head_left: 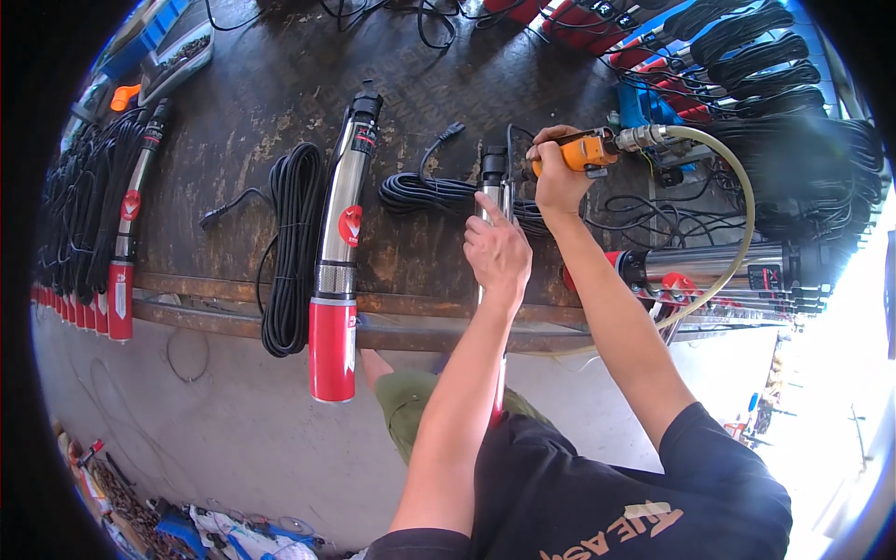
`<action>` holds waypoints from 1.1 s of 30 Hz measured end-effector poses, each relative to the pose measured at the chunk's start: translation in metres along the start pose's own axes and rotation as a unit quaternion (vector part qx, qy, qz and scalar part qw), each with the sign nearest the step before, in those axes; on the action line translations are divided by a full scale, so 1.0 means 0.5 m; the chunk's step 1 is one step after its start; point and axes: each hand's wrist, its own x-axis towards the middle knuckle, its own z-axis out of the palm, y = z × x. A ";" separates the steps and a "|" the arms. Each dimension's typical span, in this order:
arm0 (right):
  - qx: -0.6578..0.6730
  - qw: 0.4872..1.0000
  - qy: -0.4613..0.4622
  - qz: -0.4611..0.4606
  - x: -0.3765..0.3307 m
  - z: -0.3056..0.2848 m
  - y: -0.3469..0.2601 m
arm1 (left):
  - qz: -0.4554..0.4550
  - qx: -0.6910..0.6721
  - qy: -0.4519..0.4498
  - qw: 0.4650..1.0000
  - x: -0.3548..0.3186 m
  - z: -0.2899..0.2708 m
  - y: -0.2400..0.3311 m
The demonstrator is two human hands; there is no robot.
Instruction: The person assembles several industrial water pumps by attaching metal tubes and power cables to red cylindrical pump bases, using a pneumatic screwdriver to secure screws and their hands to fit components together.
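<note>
At the middle of the workbench (233,177), a slim steel pump (493,191) is pinned under the left hand (497,250), whose fingers are laid over the tube rather than wrapped fully round it, so the grasp is a loose press-down hold. Just above that hold, at the pump's black upper end, an orange air tool (583,151) is clenched firmly in the right hand (557,177), its nose pointed toward the pump head. From the rear of the tool, away from the fist, a pale hose (742,201) is looped out and down to the right. Beside the held pump, to the left of the left hand, a coiled black cable (425,191) is laid, and farther left a second pump with a red base (341,252) is rested across the bench edge, with another black cable coil (291,247) alongside it.
</note>
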 end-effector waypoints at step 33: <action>-0.001 0.999 -0.021 0.039 -0.008 -0.004 0.018 | -0.016 0.002 -0.019 1.000 -0.003 -0.010 0.010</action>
